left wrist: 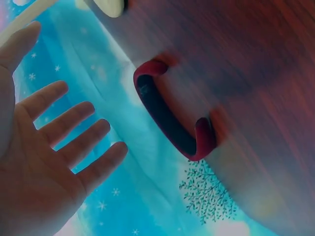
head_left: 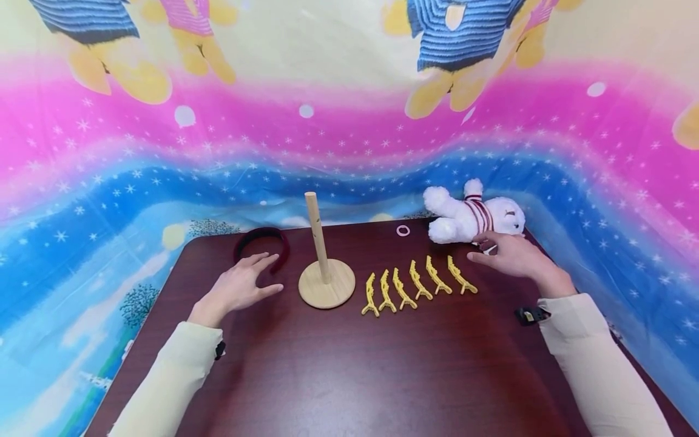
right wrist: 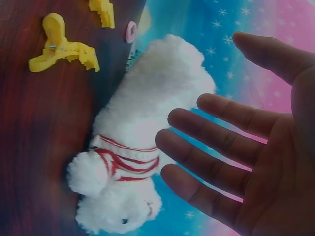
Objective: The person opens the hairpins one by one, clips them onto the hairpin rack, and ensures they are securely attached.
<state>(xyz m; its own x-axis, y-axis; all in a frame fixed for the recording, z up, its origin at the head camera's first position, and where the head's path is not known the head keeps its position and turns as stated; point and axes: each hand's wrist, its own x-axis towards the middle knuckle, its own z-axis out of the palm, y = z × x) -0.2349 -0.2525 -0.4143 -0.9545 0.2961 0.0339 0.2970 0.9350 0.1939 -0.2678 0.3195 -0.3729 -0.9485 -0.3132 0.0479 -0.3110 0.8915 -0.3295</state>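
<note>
My left hand (head_left: 237, 285) is spread, palm facing down, over the near side of a dark red headband (head_left: 281, 246) at the table's back left. In the left wrist view its fingers are apart and hold nothing, with the headband (left wrist: 167, 118) beyond the fingertips. My right hand (head_left: 516, 258) hovers by a white plush bear (head_left: 459, 221) in a red-striped top, which lies on its side at the back right. The right wrist view shows the fingers stretched out, nothing in them, overlapping the edge of the bear (right wrist: 147, 98).
A wooden stand (head_left: 327, 285) with an upright peg is between the hands. Right of it, several yellow hair clips (head_left: 404, 288) lie in a slanting row. Behind them is a small pink ring (head_left: 403, 230). A printed cloth (head_left: 349, 139) borders the dark table (head_left: 349, 370).
</note>
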